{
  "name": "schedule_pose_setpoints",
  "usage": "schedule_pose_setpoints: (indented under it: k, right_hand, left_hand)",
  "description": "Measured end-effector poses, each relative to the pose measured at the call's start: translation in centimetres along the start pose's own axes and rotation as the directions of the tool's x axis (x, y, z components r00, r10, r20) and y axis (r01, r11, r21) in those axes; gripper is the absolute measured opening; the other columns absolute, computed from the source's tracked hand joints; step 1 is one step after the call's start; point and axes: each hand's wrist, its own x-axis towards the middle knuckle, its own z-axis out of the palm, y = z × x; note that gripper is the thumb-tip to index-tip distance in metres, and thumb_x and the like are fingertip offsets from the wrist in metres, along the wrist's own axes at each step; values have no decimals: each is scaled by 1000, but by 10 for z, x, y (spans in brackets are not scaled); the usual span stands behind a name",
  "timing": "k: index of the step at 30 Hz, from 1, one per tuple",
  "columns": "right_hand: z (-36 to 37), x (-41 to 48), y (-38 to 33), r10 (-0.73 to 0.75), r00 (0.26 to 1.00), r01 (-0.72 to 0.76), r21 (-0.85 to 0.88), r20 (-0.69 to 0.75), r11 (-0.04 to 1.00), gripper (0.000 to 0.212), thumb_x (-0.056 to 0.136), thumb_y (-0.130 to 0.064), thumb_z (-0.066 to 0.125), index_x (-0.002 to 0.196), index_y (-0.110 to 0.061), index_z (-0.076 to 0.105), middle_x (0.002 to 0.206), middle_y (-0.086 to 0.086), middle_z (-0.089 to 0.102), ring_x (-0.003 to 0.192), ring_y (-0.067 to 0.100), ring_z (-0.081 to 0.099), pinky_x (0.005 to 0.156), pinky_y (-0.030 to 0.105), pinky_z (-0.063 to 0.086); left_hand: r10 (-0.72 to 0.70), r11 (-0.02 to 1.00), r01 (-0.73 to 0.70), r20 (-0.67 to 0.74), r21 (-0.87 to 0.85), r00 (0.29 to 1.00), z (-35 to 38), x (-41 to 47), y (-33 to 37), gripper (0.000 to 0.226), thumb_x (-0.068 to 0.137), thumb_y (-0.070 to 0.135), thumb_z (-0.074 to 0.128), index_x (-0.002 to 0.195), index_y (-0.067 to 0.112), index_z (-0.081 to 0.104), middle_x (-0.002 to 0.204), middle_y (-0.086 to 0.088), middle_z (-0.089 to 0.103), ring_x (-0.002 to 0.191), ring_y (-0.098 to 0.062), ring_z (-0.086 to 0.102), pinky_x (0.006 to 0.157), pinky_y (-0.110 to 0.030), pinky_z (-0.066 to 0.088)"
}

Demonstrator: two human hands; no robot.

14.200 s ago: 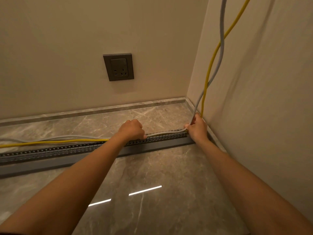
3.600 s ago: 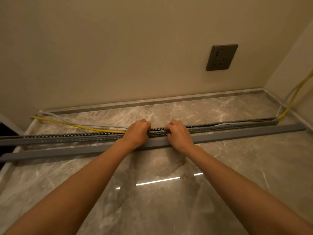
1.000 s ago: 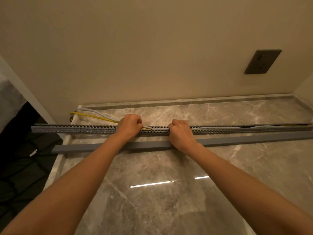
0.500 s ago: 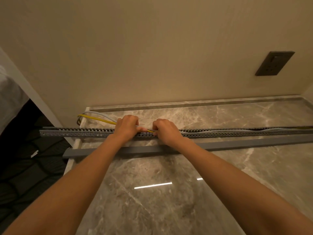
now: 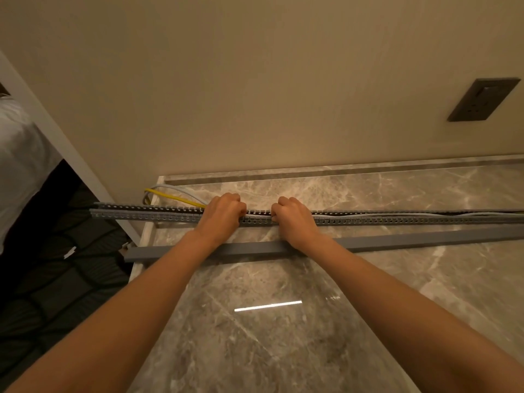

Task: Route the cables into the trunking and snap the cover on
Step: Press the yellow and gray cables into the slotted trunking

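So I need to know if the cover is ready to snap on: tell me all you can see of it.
The cover is a long, plain grey strip, plastic by its look, lying flat on the marble counter, not yet fitted. It runs alongside the trunking on the near side, apart from it. Its left end juts past the counter's edge; its right end leaves the picture. Both forearms cross over it; whether they rest on it cannot be told. Neither hand holds it.

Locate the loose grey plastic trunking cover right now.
In the head view the loose grey plastic trunking cover lies flat on the marble counter, just in front of the slotted grey trunking and roughly parallel to it, under both wrists.
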Motion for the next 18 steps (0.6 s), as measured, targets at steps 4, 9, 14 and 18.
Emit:
schedule_pose_setpoints:
  k: [4, 9, 14, 18]
  right_hand:
    - [-3, 3, 1, 2, 999, -2, 6, 38, 1000, 22, 91, -1, 49, 108, 1, 64, 115, 16, 58, 108, 31, 48, 82, 38, 46]
    - [-7, 3, -3, 25, 997, -24, -16, 72, 1000, 22, 91, -1, 47, 108, 2, 61, 116, 16, 56, 109, 32, 47, 82, 39, 45]
    - [-10, 4, -12, 52, 998, -51, -36, 25, 998, 23, 86, -1, 49, 108, -1, 56, 113, 16, 60, 103, 32, 54, 87, 38, 43]
    - [-11, 14, -35, 12, 1000, -13, 41, 9, 999, 32, 86, -7, 49, 118, -3, 51, 119, 15, 60, 108, 32, 55, 95, 38, 41]
  left_hand:
    - [17, 1000, -17, 63, 6, 998, -1, -1, 4, 28, 93, 24, 51, 104, 5, 70, 105, -12, 67, 104, -25, 53, 87, -35, 43]
    - [-75, 986, 90, 108, -142, 991, -3, 3, 3, 22, 90, 19, 57, 100, 5, 70, 107, -14, 67, 107, -25, 54, 89, -34, 44]
    - [-227, 849, 216, 36, -483, 973, -18, 1, -16, 19, 90, 6, 58, 101, 0, 72, 106, -16, 73, 96, -21, 63, 87, -28, 47]
    - [-301, 866, 281, 17, -414, 953, -28, 2, -42, 20, 91, 10, 56, 105, 6, 71, 118, -11, 68, 114, -25, 59, 100, -36, 44]
